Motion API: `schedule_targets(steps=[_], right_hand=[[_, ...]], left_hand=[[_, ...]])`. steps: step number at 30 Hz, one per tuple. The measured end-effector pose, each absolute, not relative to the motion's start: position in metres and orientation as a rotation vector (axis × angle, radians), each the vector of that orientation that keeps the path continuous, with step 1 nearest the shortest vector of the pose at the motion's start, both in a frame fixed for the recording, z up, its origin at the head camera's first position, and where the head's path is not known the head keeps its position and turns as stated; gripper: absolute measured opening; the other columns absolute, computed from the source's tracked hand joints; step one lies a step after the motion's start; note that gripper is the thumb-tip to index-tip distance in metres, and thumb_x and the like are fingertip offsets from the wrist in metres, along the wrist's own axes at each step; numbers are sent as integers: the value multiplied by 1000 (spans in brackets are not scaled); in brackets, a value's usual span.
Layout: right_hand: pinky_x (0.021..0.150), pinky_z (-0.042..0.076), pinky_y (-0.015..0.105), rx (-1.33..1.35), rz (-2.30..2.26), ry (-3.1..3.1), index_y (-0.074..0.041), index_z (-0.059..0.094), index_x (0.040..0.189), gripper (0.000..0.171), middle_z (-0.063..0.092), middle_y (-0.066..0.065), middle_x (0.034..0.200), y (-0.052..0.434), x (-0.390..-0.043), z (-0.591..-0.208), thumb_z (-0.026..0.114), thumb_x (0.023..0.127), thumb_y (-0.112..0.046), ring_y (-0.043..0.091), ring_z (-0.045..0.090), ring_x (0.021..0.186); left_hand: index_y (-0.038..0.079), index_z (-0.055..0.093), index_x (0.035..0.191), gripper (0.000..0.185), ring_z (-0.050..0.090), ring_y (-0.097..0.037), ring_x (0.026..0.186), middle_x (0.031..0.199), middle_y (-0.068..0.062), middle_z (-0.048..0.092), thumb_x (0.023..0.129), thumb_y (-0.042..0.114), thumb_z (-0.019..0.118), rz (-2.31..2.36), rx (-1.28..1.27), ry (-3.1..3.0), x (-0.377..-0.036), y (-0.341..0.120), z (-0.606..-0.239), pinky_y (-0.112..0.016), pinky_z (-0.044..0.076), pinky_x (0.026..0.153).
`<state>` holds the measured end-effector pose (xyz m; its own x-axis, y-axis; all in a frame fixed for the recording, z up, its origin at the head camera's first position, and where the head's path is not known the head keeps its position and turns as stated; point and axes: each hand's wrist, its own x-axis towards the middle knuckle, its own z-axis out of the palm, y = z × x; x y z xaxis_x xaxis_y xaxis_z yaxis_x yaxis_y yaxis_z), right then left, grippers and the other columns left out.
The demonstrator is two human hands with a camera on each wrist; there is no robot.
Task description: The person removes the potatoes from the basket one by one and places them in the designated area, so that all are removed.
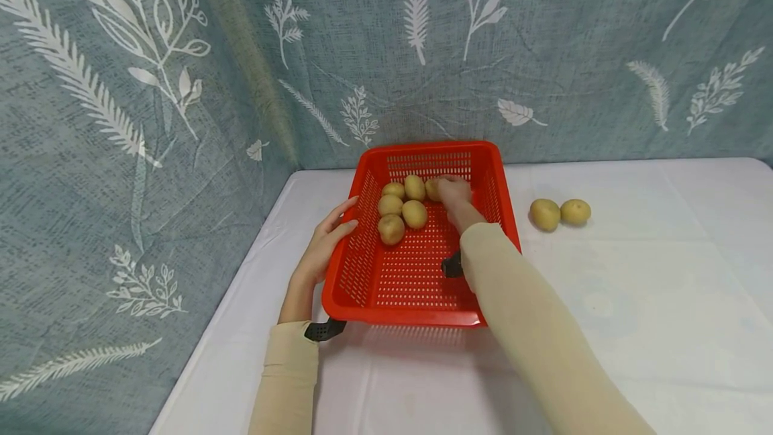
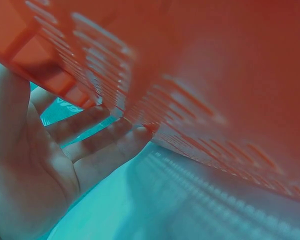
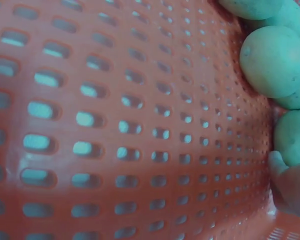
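Note:
A red slotted basket point(image 1: 435, 148) stands on the white table. Several potatoes point(image 1: 402, 210) lie in its far half. My right hand point(image 1: 449, 188) reaches into the basket, fingers curled over a potato point(image 1: 431, 189) at the back of the pile. In the right wrist view a fingertip point(image 3: 289, 182) sits just under a potato point(image 3: 293, 137), with more potatoes point(image 3: 272, 60) along the basket floor point(image 3: 115, 125). My left hand point(image 1: 345, 219) rests with straight fingers against the outside of the basket's left wall. The left wrist view shows those fingers point(image 2: 97, 145) flat on the wall point(image 2: 215, 75).
Two more potatoes point(image 1: 545, 213) point(image 1: 576, 211) lie on the white tablecloth point(image 1: 634, 274) to the right of the basket. A blue leaf-patterned curtain point(image 1: 181, 86) closes off the back and the left side. The table's left edge runs close to my left arm.

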<state>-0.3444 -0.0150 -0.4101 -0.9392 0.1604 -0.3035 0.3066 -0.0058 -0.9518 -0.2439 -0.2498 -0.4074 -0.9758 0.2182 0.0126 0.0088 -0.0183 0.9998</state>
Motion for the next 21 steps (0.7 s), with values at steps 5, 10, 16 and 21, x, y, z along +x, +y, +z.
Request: schedule_targets(steps=[5,10,16,21], right_hand=[[100,38,36,422,-2006,2255,-3,53,131,47,50,14,132,-15,-344,-413,65,86,-8,27,47,119],[98,40,37,396,-1878,2383,-1,54,130,49,51,17,130,-15,-343,-414,70,84,-8,29,49,118],[95,43,37,356,-1728,2510,-2,55,128,47,54,17,126,-14,-344,-413,70,85,-14,30,51,115],[94,44,37,319,-1684,2557,-4,56,129,46,55,16,126,-16,-346,-416,69,86,-15,29,51,114]], left_hand=[[14,31,150,52,55,-29,103,136,-25,38,100,12,45,2142,247,2078,-244,-251,-408,-33,53,76],[13,31,150,51,55,-29,103,136,-24,39,100,11,44,2146,254,2076,-244,-251,-408,-33,53,77],[14,31,150,51,55,-28,102,135,-23,40,100,12,44,2145,257,2087,-245,-250,-408,-33,53,77],[14,31,150,51,55,-28,102,135,-23,39,100,12,45,2142,242,2089,-245,-250,-409,-33,53,77]])
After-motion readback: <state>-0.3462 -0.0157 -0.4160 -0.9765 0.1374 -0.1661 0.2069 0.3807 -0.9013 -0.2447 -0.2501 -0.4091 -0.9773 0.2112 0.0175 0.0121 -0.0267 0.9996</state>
